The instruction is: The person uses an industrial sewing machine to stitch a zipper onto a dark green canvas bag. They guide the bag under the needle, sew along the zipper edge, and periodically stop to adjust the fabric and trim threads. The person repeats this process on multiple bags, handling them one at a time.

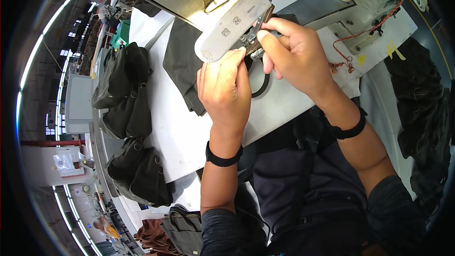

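Under the white arm of a sewing machine (pixel 232 31), both my hands work close together at the needle area. My left hand (pixel 223 87) is closed, thumb and fingertips pinching the near end of a narrow dark strip with brassy teeth (pixel 253 48), which looks like a zipper. With thumb and forefinger pressed together, my right hand (pixel 298 54) grips around the strip's far end; its exact hold is partly hidden. A dark fabric panel (pixel 182 68) lies flat left of my left hand. Below the strip hangs a black curved loop (pixel 262 86).
Several dark bags (pixel 125 76) stand along the left of the white table (pixel 177 147). Brown fabric (pixel 154 237) and a grey-green bag (pixel 185 230) sit at lower left. Dark cloth (pixel 419 99) is heaped at right. A reddish cord (pixel 348 42) trails over the table by the machine.
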A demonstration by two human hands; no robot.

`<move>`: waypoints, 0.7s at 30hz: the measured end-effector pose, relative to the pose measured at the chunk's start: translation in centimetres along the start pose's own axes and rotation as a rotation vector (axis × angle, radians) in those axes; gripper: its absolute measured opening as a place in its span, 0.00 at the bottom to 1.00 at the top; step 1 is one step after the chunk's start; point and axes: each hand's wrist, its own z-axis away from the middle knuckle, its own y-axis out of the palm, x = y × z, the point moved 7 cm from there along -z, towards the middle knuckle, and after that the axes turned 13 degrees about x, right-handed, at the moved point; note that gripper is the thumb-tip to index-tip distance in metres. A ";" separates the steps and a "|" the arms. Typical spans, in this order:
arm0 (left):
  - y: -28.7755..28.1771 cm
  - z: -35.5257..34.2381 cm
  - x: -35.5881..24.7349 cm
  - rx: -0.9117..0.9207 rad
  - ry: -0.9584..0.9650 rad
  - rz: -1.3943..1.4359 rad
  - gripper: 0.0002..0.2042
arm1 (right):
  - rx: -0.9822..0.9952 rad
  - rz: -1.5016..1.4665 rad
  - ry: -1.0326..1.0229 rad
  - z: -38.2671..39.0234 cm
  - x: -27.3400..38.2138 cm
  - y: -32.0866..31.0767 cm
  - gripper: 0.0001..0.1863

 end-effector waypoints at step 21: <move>-0.3 -0.3 0.0 0.058 0.000 -0.048 0.09 | 0.070 0.102 0.066 -1.3 0.2 0.1 0.09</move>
